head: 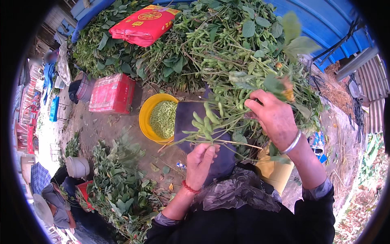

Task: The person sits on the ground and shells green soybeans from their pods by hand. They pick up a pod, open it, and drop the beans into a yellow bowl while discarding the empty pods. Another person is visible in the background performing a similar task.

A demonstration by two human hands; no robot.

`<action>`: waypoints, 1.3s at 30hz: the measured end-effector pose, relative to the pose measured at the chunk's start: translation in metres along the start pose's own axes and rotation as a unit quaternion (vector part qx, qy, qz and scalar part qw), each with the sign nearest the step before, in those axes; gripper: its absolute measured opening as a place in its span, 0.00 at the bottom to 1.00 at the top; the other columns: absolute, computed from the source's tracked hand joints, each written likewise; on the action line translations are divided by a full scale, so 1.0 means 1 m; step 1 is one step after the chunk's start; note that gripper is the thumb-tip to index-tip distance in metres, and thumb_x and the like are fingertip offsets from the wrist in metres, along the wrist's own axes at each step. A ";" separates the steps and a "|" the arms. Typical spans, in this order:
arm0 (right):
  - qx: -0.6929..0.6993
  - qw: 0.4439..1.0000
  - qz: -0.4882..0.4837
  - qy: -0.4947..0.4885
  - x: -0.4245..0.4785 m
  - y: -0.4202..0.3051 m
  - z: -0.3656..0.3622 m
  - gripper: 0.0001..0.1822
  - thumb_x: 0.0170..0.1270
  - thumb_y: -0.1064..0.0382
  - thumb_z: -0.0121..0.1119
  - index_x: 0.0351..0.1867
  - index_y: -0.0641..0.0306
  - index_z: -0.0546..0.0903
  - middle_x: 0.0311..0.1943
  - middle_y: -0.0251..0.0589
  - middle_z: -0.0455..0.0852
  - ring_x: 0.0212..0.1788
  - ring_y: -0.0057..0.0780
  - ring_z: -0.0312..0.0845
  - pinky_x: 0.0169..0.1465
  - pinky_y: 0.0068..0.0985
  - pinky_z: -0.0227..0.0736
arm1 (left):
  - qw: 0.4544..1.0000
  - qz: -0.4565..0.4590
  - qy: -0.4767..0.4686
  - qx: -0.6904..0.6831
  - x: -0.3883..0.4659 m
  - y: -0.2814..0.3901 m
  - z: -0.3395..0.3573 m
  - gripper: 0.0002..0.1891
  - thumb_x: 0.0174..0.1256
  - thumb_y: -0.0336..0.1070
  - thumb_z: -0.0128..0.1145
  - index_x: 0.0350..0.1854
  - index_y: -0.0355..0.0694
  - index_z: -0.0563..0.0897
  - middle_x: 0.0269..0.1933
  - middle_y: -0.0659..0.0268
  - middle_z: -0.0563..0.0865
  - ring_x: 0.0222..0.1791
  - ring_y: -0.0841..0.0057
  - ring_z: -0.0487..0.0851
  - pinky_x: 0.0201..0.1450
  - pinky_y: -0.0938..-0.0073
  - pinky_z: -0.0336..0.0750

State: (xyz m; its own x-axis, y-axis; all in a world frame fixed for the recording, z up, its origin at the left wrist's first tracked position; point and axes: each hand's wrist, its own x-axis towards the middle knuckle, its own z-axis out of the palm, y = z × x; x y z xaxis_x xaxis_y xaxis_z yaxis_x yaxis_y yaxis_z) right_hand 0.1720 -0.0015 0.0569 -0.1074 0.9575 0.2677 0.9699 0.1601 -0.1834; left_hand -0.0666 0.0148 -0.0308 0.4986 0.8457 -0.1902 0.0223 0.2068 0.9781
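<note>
My left hand (pixel 201 161), with a red beaded bracelet, grips the stem of a soybean plant (pixel 210 120) above my lap. Plump green pods hang along its branches. My right hand (pixel 271 116), with a silver bangle, has its fingers curled on the leafy part of the plant. Blurred leaves (pixel 300 45) stick out beyond that hand, and its fingertips are partly hidden. A dark cloth (pixel 195 116) covers my knees. Past it, to the left, stands a yellow bucket (pixel 146 122) partly filled with loose green pods (pixel 164 119).
A large heap of podded soybean plants (pixel 225 58) lies ahead, with a red package (pixel 144 24) on top. A red-and-white carton (pixel 111 94) stands left. Leafy stalks (pixel 122 183) pile up at lower left, near a seated person in a hat (pixel 58 207). A yellow container (pixel 275 170) stands at my right.
</note>
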 end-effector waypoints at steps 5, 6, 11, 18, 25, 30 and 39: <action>0.244 0.959 0.132 0.061 -0.027 -0.003 0.034 0.24 0.51 0.76 0.59 0.52 0.61 0.72 0.51 0.51 0.73 0.43 0.49 0.77 0.44 0.34 0.74 | 0.997 -0.069 -0.042 -0.015 0.021 -0.055 0.008 0.11 0.69 0.38 0.52 0.40 0.35 0.82 0.33 0.72 0.82 0.29 0.89 0.74 0.34 0.87 0.69; 0.251 0.953 0.160 0.058 -0.032 -0.016 0.028 0.24 0.51 0.76 0.60 0.52 0.62 0.72 0.49 0.50 0.74 0.42 0.48 0.78 0.43 0.33 0.75 | 0.995 -0.078 -0.046 -0.032 0.020 -0.052 0.009 0.11 0.69 0.38 0.52 0.40 0.35 0.82 0.33 0.74 0.81 0.30 0.89 0.74 0.35 0.88 0.69; 0.338 0.930 0.146 -0.008 -0.065 -0.071 0.057 0.20 0.48 0.72 0.64 0.45 0.63 0.74 0.37 0.42 0.78 0.34 0.42 0.79 0.36 0.31 0.76 | 0.982 -0.134 -0.022 -0.128 0.020 -0.059 0.010 0.08 0.67 0.37 0.55 0.36 0.37 0.82 0.31 0.74 0.81 0.29 0.90 0.74 0.33 0.88 0.68; 0.249 0.952 0.166 0.067 -0.078 -0.075 0.117 0.17 0.44 0.74 0.66 0.38 0.64 0.77 0.30 0.42 0.79 0.33 0.42 0.79 0.34 0.32 0.75 | 0.973 -0.166 0.022 -0.159 0.010 -0.065 0.017 0.06 0.65 0.37 0.58 0.33 0.40 0.82 0.29 0.75 0.81 0.28 0.90 0.75 0.32 0.87 0.68; 0.414 0.860 0.294 0.042 -0.083 -0.077 0.129 0.10 0.54 0.74 0.61 0.39 0.66 0.78 0.28 0.43 0.81 0.27 0.26 0.78 0.32 0.23 0.72 | 0.938 -0.217 0.052 -0.264 0.000 -0.064 0.019 0.07 0.66 0.36 0.58 0.39 0.40 0.82 0.31 0.73 0.82 0.29 0.87 0.77 0.35 0.85 0.73; 0.564 0.740 0.361 -0.057 -0.094 -0.079 0.136 0.08 0.62 0.66 0.58 0.37 0.70 0.76 0.25 0.44 0.78 0.27 0.31 0.76 0.34 0.25 0.71 | 0.961 -0.205 0.041 -0.179 -0.001 -0.069 0.013 0.06 0.66 0.35 0.57 0.40 0.40 0.81 0.32 0.73 0.81 0.30 0.86 0.77 0.35 0.85 0.73; 0.463 0.851 0.244 -0.044 -0.099 -0.074 0.123 0.13 0.70 0.63 0.47 0.49 0.70 0.74 0.30 0.42 0.80 0.26 0.28 0.76 0.33 0.26 0.73 | 0.961 -0.195 0.045 -0.189 0.001 -0.071 0.017 0.07 0.65 0.39 0.58 0.35 0.41 0.80 0.30 0.76 0.79 0.28 0.90 0.72 0.32 0.87 0.68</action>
State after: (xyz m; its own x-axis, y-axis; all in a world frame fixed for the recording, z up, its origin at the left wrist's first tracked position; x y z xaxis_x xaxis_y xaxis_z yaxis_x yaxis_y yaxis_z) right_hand 0.0844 -0.0788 -0.0721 0.2038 0.9719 -0.1181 0.3203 -0.1801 -0.9300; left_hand -0.0532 -0.0073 -0.0993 0.4395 0.7031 -0.5590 -0.1318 0.6661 0.7341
